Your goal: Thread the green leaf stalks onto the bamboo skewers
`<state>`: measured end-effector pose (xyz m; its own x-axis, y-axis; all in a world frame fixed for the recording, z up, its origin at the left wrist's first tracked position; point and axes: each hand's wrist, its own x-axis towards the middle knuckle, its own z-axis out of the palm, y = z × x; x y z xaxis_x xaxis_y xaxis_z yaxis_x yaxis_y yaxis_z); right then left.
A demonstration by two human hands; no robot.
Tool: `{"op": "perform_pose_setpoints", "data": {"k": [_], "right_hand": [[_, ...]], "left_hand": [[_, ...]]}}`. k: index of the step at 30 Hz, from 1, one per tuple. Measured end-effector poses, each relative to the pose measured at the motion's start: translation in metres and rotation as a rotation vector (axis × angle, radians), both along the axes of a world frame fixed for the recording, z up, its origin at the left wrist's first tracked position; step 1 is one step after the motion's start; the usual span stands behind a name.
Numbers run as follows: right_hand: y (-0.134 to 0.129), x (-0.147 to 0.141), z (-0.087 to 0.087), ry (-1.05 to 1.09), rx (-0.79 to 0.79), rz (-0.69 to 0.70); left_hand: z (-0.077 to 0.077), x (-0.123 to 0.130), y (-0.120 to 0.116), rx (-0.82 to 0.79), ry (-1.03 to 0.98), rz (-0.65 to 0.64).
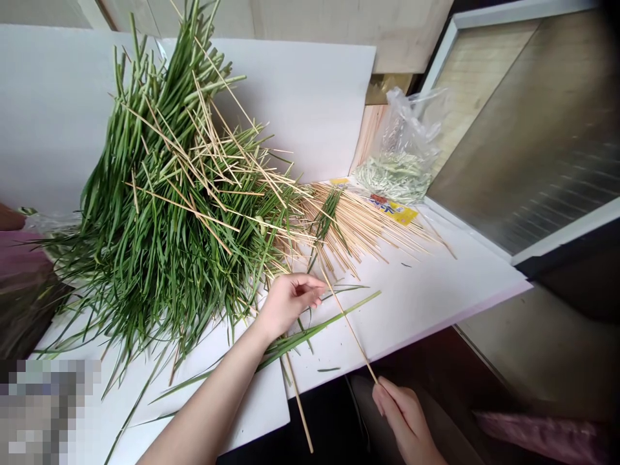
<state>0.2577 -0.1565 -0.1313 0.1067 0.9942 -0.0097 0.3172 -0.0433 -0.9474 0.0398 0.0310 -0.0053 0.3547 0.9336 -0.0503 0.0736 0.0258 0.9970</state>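
the right hand (pixel 400 410), closed on the stick (pixel 345 315) at lower right, should hold it steady near the half-curled left hand (pixel 289 298), whose grip is unclear.

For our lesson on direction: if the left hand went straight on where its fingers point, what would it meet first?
Probably the thin stick held by the right hand: it slants across just beyond the left hand. Depth is unclear in this single view, so the hand might pass above or below it.

Soft, bright light centrally; right edge dark, stretched and perhaps blurred
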Motion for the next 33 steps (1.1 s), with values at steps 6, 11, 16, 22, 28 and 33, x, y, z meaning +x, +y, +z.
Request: {"op": "perform_pose_setpoints", "data": {"k": [6, 11, 16, 22, 28, 33], "right_hand": [[0.005, 0.004, -0.003, 0.032, 0.023, 0.127], [0.008, 0.002, 0.0, 0.061, 0.052, 0.144], [0.012, 0.002, 0.012, 0.032, 0.154, 0.116], [0.055, 0.014, 0.093, -0.161, 0.454, 0.14], [0.122, -0.022, 0.245, -0.334, 0.711, 0.223], [0.19, -0.097, 0.36, -0.299, 0.905, 0.229]], "left_hand": [[-0.005, 0.005, -0.005, 0.098, 0.199, -0.122], [0.001, 0.002, -0.005, 0.125, 0.274, -0.235], [0.035, -0.016, -0.004, 0.254, 0.232, -0.075], [0.124, -0.066, -0.028, 0.502, -0.115, 0.282], [0.178, -0.134, -0.087, 0.683, -0.238, 0.528], [0.189, -0.2, -0.124, 0.698, -0.14, 0.662]]}}
